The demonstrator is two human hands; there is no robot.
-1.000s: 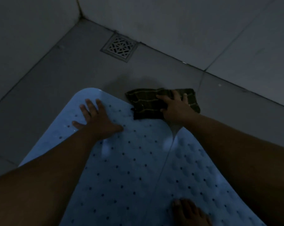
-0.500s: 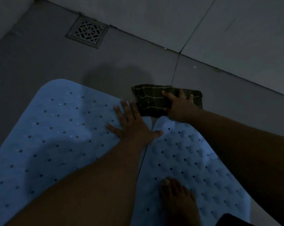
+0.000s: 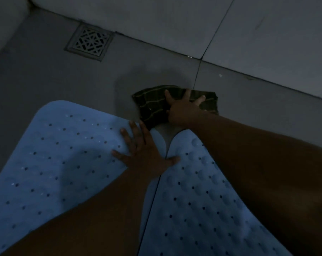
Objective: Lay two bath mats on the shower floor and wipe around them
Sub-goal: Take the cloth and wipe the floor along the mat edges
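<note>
Two light blue perforated bath mats lie side by side on the dim grey shower floor: the left mat (image 3: pixel 54 163) and the right mat (image 3: pixel 197 209), their inner edges almost touching. My left hand (image 3: pixel 141 152) rests flat with spread fingers on the left mat's far right corner, its thumb reaching onto the right mat. My right hand (image 3: pixel 182 109) presses flat on a dark checked cloth (image 3: pixel 152 104), which lies on the floor tile just beyond the mats' far corners.
A square metal drain grate (image 3: pixel 90 42) sits in the floor at the far left near the wall. Tiled walls (image 3: pixel 230 24) rise along the far edge. A grout line (image 3: pixel 197 76) crosses the floor beside the cloth.
My left hand slid right across the left mat to its inner corner. The cloth under my right hand shifted slightly along the floor. The view swung, and my foot has left the frame.
</note>
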